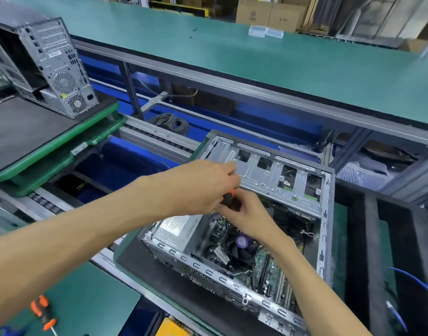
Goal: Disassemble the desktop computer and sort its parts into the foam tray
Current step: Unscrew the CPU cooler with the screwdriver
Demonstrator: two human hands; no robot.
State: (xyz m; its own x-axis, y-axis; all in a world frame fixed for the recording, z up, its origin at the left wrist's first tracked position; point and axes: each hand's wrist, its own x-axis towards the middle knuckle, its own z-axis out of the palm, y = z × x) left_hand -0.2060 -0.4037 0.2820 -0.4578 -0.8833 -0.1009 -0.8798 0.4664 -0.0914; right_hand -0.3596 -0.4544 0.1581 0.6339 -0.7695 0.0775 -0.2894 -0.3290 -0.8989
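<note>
An open desktop computer case [325,238] lies on its side on a black mat, showing its motherboard, a CPU fan [242,243] with a purple label, a power supply [176,226] and a silver drive cage [268,175]. Both hands meet above the case, just in front of the drive cage. My right hand [244,214] grips the black-and-orange handle of a screwdriver [228,198]. My left hand [205,183] curls over the top of that handle. The screwdriver's tip is hidden. The black foam tray [368,238] with long slots lies to the right of the case.
A second computer tower [50,66] stands on a green-edged pallet [55,141] at the upper left. Another orange-and-black screwdriver [43,314] lies on the green mat at the bottom left. A roller conveyor track [157,139] runs behind the case. A blue cable [416,282] hangs at right.
</note>
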